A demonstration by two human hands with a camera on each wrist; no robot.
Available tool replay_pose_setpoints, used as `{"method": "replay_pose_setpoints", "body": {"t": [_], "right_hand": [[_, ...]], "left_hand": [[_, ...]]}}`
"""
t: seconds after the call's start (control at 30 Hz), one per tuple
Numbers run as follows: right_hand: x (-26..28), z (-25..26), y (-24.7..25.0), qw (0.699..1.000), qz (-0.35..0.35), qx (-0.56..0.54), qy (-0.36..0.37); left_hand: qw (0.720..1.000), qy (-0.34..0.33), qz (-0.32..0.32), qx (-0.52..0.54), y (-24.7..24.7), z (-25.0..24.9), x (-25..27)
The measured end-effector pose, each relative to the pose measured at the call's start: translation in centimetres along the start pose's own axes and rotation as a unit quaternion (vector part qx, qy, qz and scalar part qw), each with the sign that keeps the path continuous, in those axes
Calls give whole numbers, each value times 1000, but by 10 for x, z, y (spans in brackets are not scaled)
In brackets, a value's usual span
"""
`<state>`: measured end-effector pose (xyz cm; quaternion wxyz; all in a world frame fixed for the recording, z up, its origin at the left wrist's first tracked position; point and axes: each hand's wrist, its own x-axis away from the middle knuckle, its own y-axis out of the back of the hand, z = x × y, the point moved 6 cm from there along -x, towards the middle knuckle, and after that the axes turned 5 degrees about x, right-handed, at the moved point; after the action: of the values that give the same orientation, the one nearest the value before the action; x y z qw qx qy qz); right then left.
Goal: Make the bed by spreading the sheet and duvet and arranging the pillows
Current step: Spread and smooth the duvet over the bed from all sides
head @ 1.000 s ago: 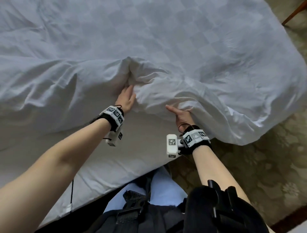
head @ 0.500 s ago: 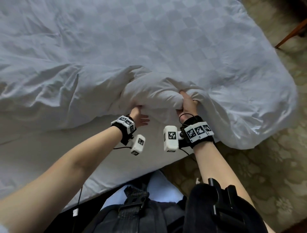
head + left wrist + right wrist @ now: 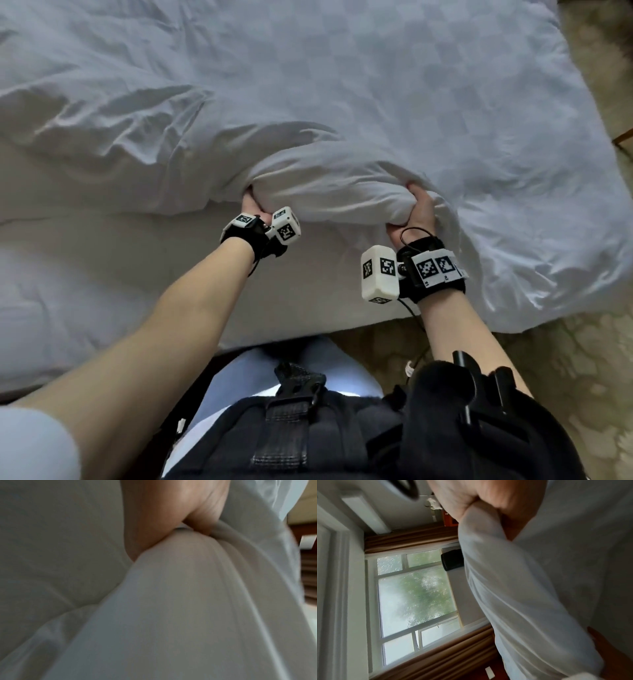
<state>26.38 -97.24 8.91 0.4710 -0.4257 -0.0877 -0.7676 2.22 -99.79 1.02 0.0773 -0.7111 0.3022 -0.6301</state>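
- Patterned beige carpet (image 3: 565, 370) is seen beside the bed, where a plain white sheet (image 3: 120, 274) lies exposed along the near edge.
- On it, a white checked, crumpled duvet (image 3: 376, 102) is bunched at its near edge.
- That edge is gripped by the left hand (image 3: 251, 205) and right hand (image 3: 416, 212), fingers curled into the fabric.
- Since half a second ago, the hands have been drawn further apart.

White checked duvet (image 3: 342, 102) — rumpled, near edge bunched — over sheet (image 3: 102, 274).

Gripping a bunched fold of the white duvet (image 3: 342, 192) with left hand (image 3: 252, 205) and right hand (image 3: 416, 212), above bare sheet (image 3: 102, 274).
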Motion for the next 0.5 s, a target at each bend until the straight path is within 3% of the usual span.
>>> {"method": "replay_pose_setpoints", "body": {"t": [0.1, 0.2, 0.3, 0.43, 0.5], "right_hand": [[23, -15, -7, 998, 0, 43, -42], [54, -38, -13, 979, 20, 195, -57], [97, -79, -26, 973, 100, 172, -116], [138, -143, -22, 959, 112, 204, -159], [158, -168, -14, 959, 101, 221, -148]], "left_hand": [[997, -75, -2, -25, 29, -37, 13], [994, -106, 20, -26, 57, -68, 40], [992, -124, 12, -24, 91, -98, 70], [988, -150, -1, -29, 133, -120, 115], [986, -163, -8, -39, 161, -127, 134]]}}
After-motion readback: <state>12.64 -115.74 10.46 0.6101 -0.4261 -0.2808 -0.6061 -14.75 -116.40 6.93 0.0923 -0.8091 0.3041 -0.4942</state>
